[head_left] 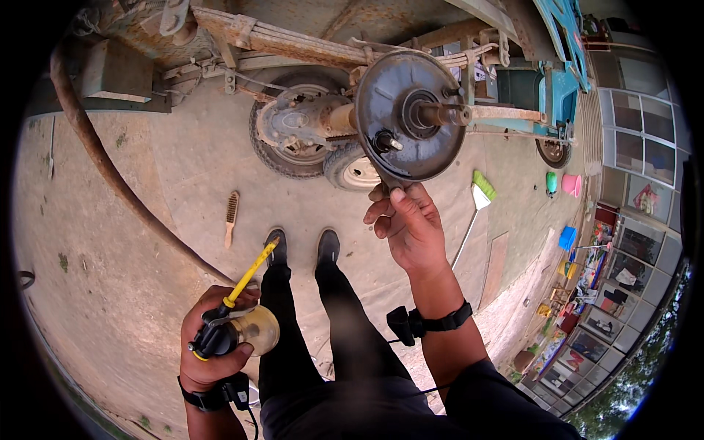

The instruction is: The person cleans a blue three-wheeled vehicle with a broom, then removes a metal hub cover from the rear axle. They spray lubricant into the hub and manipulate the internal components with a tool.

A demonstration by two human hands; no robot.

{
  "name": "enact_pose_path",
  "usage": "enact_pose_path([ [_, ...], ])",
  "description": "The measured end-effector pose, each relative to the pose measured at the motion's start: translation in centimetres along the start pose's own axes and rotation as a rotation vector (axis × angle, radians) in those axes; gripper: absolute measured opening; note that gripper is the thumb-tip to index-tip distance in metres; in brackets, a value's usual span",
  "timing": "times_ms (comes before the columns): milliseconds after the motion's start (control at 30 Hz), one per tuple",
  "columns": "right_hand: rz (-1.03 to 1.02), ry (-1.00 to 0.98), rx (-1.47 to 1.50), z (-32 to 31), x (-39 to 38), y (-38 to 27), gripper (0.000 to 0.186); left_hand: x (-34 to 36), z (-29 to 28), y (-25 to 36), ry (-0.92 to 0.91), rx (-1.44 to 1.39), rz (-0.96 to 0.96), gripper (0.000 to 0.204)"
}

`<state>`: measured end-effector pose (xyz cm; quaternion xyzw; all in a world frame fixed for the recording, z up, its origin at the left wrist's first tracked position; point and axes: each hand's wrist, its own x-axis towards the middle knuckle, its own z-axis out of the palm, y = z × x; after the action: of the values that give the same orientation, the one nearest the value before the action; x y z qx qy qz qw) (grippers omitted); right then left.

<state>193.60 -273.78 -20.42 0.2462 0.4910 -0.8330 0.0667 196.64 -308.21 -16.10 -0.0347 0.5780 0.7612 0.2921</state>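
In my left hand (220,330) is a pump oil can (258,331), with a clear body, a black pump head and a long yellow spout. Its spout points up and to the right, well away from the axle. My right hand (411,224) is raised to the bottom edge of a dark round brake backing plate (381,81), fingers curled and thumb against a small dark part at that edge. What exactly the fingers pinch is partly hidden. A threaded axle end (440,114) sticks out of the plate's middle. Behind it runs the rusty axle housing (297,121).
Rusty leaf springs (286,40) run overhead. A wheel (264,143) stands behind the axle housing. A wooden wire brush (231,218) lies on the concrete floor. A green broom (480,191) lies to the right. A thick brown bar (110,161) curves down at left.
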Motion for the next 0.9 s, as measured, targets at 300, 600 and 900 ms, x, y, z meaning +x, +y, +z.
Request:
enact_pose_path([
  [300,0.081,-0.077,0.033,4.0,0.4,1.7,0.036,0.0,-0.2,0.2,0.005,0.019,-0.028,0.059],
  [600,0.071,-0.069,0.025,4.2,0.3,1.6,0.032,-0.1,-0.6,-0.1,0.016,0.019,-0.019,0.059],
  [900,0.05,-0.061,0.048,4.5,0.3,2.1,0.031,0.1,-0.6,-0.2,0.018,-0.029,-0.01,0.06],
])
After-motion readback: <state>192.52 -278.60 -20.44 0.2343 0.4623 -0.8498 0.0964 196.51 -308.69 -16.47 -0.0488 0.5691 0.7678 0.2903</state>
